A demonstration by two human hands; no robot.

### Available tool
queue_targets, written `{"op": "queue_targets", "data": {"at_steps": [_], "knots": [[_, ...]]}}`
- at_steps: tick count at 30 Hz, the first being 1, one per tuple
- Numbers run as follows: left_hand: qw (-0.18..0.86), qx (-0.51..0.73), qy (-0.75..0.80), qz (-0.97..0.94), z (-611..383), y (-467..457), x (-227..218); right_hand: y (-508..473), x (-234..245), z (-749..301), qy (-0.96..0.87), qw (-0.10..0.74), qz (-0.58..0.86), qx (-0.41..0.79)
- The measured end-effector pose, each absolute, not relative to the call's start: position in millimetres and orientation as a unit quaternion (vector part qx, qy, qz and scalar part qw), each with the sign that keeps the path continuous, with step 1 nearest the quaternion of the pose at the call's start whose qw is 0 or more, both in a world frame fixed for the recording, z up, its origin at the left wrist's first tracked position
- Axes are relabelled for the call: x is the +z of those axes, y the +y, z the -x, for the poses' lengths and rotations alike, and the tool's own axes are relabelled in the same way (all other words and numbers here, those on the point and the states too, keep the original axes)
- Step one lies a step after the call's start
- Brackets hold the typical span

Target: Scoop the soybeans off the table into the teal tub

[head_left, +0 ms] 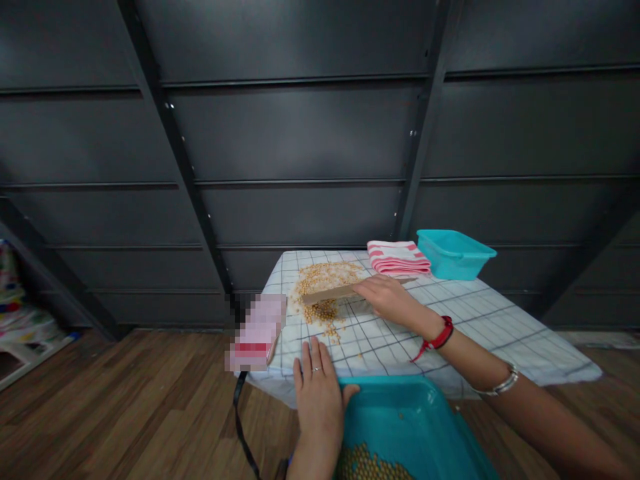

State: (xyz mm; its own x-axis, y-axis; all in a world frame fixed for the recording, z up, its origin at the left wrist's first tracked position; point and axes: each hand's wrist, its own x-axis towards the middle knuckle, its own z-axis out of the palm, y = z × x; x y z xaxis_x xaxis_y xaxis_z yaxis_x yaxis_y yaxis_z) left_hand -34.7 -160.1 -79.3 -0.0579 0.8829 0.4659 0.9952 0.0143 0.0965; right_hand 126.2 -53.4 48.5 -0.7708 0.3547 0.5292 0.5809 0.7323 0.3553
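My right hand (383, 297) is closed around a long flat brown strip (330, 293), wood or stiff card. The strip slants low across a spread of small round yellow-brown pieces (320, 310), with paler bits among them on the checked cloth (365, 340). Whether the pieces are dried peas or beads, I cannot tell. My left hand (320, 387), wearing a ring, lies with its fingers stretched out on the cloth at the table's near edge. Its thumb reaches the rim of a teal tub (400, 413) below, where more round pieces (370, 463) lie.
At the back right stand a folded pink-and-white striped towel (397, 257) and a turquoise basin (455, 253). A blurred-out pink item (257, 333) lies at the table's left edge, above a black strap (239, 413). Dark metal panels (300, 133) rise behind the table.
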Motion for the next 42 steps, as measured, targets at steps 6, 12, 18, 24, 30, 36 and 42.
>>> {"op": "queue_targets", "data": {"at_steps": [6,12,18,24,30,36,42], "knots": [[0.14,-0.197,-0.693,0.68,36.7,-162.8,-71.4,-48.8,52.4,-152.3,-0.895,0.218,0.286,-0.262],[0.131,-0.182,-0.678,0.7,41.6,-164.5,-65.6,-45.4,46.7,-168.9,-0.892,0.212,0.302,-0.261],[0.161,-0.176,-0.657,0.716,46.1,-163.0,-76.3,-64.4,52.8,-186.3,-0.89,0.224,0.29,-0.271],[0.178,-0.157,-0.661,0.712,44.3,-162.7,-72.2,-118.3,61.2,-210.5,-0.881,0.263,0.25,-0.304],[0.178,-0.156,-0.668,0.706,41.1,-162.8,-68.2,-170.9,46.2,-230.5,-0.885,0.282,0.256,-0.269],[0.169,-0.151,-0.671,0.706,40.3,-163.8,-62.7,-180.8,42.4,-236.0,-0.897,0.235,0.248,-0.28],[0.165,-0.149,-0.668,0.71,39.4,-164.2,-61.5,-193.5,41.1,-264.9,-0.882,0.22,0.288,-0.3]]}}
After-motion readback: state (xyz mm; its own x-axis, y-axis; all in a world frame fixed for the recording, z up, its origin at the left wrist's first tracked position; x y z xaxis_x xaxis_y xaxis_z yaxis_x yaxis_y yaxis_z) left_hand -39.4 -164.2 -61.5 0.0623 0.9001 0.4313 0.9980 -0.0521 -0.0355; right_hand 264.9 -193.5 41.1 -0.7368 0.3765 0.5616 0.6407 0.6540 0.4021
